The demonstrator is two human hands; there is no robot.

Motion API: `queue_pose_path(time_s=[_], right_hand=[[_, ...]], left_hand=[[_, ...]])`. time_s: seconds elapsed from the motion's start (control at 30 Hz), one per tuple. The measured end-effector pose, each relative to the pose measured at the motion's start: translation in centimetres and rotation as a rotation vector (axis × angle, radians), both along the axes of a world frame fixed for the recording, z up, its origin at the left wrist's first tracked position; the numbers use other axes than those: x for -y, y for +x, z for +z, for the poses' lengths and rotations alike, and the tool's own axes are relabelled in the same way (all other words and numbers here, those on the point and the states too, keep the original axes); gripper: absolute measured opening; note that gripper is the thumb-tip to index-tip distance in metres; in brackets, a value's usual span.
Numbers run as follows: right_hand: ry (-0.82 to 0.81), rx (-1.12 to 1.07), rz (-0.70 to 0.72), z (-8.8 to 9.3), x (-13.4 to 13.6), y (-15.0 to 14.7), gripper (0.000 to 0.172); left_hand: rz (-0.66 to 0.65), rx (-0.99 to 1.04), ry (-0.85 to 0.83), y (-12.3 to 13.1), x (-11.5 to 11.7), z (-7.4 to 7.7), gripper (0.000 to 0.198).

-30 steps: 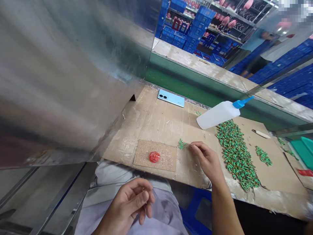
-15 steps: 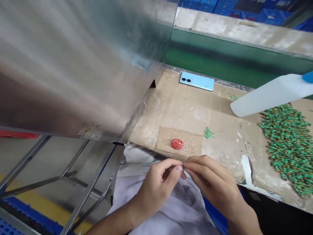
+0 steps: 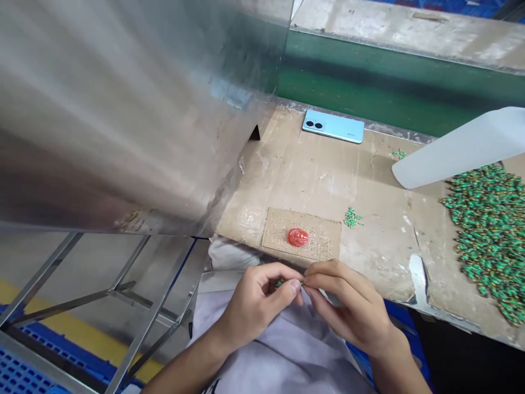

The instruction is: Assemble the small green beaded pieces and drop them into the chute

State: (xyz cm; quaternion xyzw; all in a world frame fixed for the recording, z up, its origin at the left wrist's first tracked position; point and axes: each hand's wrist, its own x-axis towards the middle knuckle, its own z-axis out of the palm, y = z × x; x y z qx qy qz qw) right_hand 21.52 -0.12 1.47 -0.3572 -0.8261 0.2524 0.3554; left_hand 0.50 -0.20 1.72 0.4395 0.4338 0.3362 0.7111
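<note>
Left hand [image 3: 256, 309], right hand [image 3: 348, 307]: fingers [image 3: 294, 287] clamped on small green bead [image 3: 279, 283], lower centre. Cardboard-covered worktop [image 3: 320, 186] beyond; green bead heap [image 3: 488, 241] at right edge; steel panel [image 3: 123, 109] upper left.

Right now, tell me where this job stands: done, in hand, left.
Done: a small cluster of green beads lies apart on the cardboard sheet. In hand: the left hand and right hand pinch one green bead between them. Left: the large heap of green beads at right.
</note>
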Motion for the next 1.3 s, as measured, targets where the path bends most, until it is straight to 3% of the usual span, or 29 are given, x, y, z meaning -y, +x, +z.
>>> queue_pose_path(time_s=[0.2,0.33,0.43,0.67,1.0,1.17,1.3], right_hand=[[-0.028,0.080,-0.016,0.1,-0.4,0.0,0.017],[-0.132,-0.032,-0.236,-0.4,-1.7,0.2,0.014],[-0.168,-0.046,-0.364,-0.8,-2.7,0.1,0.013],[-0.261,-0.001,-0.370,-1.5,-3.8,-0.5,0.013],[-0.257,0.028,-0.356,-2.3,-3.7,-0.2,0.009],[-0.222,0.016,-0.350,-1.7,-3.9,0.1,0.009],[-0.168,-0.005,-0.450,-1.0,-3.5,2.2,0.009]], left_hand=[[0.028,-0.212,0.112,0.4,0.4,-0.1,0.025],[0.036,-0.232,0.049,0.6,0.2,-0.3,0.025],[0.025,-0.280,0.092,0.6,0.1,-0.7,0.026],[-0.025,-0.407,0.255,0.8,0.2,-2.4,0.037],[-0.101,-0.528,0.444,1.0,0.4,-3.6,0.053],[-0.106,-0.573,0.484,0.9,0.4,-4.0,0.054],[-0.093,-0.585,0.502,0.8,0.3,-4.0,0.054]])
